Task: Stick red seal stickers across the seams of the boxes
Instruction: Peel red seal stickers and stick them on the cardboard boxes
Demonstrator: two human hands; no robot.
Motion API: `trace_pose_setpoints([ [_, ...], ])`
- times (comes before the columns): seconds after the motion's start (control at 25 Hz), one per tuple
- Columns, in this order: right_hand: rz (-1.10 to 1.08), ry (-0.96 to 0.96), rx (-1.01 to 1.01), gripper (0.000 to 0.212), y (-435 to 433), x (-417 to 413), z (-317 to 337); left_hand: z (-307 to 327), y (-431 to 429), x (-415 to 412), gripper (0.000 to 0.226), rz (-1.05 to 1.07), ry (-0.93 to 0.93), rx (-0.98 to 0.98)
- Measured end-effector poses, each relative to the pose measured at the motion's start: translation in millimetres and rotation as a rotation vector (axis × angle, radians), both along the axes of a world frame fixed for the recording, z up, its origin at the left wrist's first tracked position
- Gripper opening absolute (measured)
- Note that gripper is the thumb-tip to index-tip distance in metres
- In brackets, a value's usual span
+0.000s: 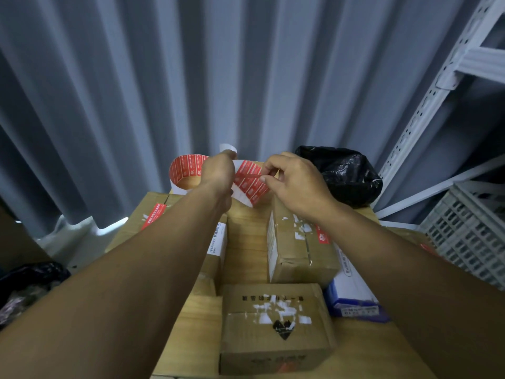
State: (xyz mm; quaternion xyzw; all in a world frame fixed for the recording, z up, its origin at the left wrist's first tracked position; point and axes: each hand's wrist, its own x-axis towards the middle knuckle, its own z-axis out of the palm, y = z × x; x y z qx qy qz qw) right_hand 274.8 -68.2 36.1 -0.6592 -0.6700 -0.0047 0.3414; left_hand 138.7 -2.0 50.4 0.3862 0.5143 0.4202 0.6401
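Peeling red sticker (pixel 252 175) off strip (pixel 185 165), held high over table (pixel 246 242). Gripped strip with left hand (pixel 218 170); pinched sticker edge with right hand (pixel 292 181). Hung just above box (pixel 297 250), nearer right hand.

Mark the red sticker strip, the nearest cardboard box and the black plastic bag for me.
red sticker strip (pixel 249 186): head view, on its red printed face.
nearest cardboard box (pixel 276 315): head view, on its top face.
black plastic bag (pixel 347 173): head view, on its crumpled front.
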Motion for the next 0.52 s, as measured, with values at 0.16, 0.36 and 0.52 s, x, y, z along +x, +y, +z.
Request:
trace_pose_setpoints([
  [0.16,-0.035,0.136,-0.006,0.008,-20,10,5,-2,-13,-2,0.014,-0.041,0.005,0.007],
  [0.36,-0.012,0.322,-0.076,0.014,-41,17,9,6,-32,-13,0.028,-0.089,0.031,0.002],
  [0.52,0.014,0.4,-0.103,0.01,-62,7,24,19,-51,-30,0.018,-0.085,0.062,0.018],
])
